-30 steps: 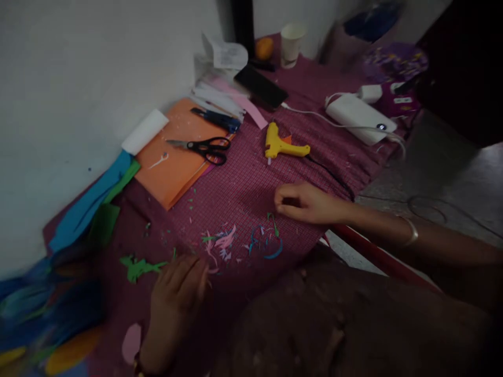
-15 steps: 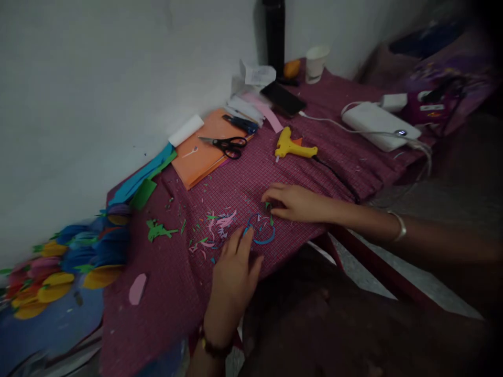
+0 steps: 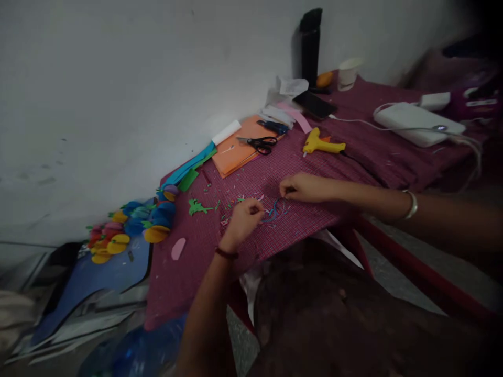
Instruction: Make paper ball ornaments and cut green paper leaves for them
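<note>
My left hand (image 3: 247, 219) is closed, its fingertips pinched together over the table by a heap of paper scraps (image 3: 257, 198). What it holds, if anything, is too small to make out. My right hand (image 3: 304, 187) is also closed, with thumb and fingers together just above the cloth. A curled blue paper strip (image 3: 271, 217) lies between the two hands, and one end comes close to the right fingertips; whether they grip it is unclear. Left of the left hand lie green paper offcuts (image 3: 197, 206) and a pink paper piece (image 3: 178, 248).
Beyond the hands, black scissors (image 3: 259, 143) rest on orange paper (image 3: 231, 157). A yellow glue gun (image 3: 323, 143) lies nearby with its cord. At the back are a phone (image 3: 315, 104), a paper cup (image 3: 348, 74) and a white power bank (image 3: 418, 123). Colourful paper fruits (image 3: 133, 222) are piled at left.
Both hands have gone from loosely spread fingers to closed pinches. The left hand has moved up over the scraps. The whole view has shifted, showing more at the left.
</note>
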`<state>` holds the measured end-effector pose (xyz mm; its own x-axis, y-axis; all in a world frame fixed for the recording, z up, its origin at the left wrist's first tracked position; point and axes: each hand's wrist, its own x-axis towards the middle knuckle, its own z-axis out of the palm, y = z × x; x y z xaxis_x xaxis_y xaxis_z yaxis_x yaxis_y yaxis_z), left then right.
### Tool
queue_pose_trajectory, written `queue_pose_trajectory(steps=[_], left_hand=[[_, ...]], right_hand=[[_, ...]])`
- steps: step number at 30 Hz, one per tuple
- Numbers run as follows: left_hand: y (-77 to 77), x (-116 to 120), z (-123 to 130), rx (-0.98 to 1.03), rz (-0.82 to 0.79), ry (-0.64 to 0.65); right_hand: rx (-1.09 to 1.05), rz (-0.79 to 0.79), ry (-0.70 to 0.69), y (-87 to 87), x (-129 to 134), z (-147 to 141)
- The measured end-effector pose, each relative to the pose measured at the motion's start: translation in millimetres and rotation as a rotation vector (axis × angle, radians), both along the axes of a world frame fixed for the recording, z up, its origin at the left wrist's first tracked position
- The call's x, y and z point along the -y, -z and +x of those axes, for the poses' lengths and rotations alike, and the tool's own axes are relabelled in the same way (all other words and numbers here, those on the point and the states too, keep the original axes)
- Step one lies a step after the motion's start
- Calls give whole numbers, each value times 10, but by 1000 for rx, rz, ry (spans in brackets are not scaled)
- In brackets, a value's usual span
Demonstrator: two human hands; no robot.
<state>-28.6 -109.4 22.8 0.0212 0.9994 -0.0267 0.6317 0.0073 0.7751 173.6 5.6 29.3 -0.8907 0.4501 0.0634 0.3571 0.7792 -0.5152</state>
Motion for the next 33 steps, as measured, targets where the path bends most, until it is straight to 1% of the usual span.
queue_pose_trajectory(steps=[4,6,7,8,10,11,13,14,17,18,21,24,27,28,30,32,33], left_hand=[[-207,33,-507,68,-37,-99],[-286,73,-730,63,-60,-125],[-322,115,-828,-31,-74,-139],[-357,174,-914,-155,-38,-185],[-409,324,-1047,-387,47,-237],[-419,401,-1090,-463,60,-241],[-396,517,-1121,-566,62,-188],[-362,544,-1112,-604,54,-128],[-213,501,-1018,-688,34,86],[-164,462,-979,-699,29,107],[-62,361,-872,-657,24,60],[-28,325,-779,-591,16,54],[-39,255,-725,-530,-7,109],[-54,206,-734,-526,-7,106],[-98,81,-810,-557,9,45],[-147,-39,-955,-662,33,-99],[-165,-84,-1039,-698,33,-148]], right_hand=[[4,-18,-63,-91,-37,-509],[75,29,-89,-119,-43,-721],[128,59,-128,-133,-49,-778],[170,98,-155,-148,-60,-793],[193,180,-176,-176,-89,-704],[180,210,-180,-186,-103,-613],[189,231,-197,-190,-115,-403],[200,232,-212,-184,-106,-308],[210,218,-214,-139,-17,-167],[209,215,-218,-120,25,-173],[231,225,-289,-71,144,-297],[272,221,-348,-66,190,-482],[264,174,-320,-134,137,-711],[257,169,-292,-167,102,-804],[265,188,-250,-227,20,-1012],[302,217,-242,-256,-50,-1224],[318,229,-232,-256,-69,-1319]])
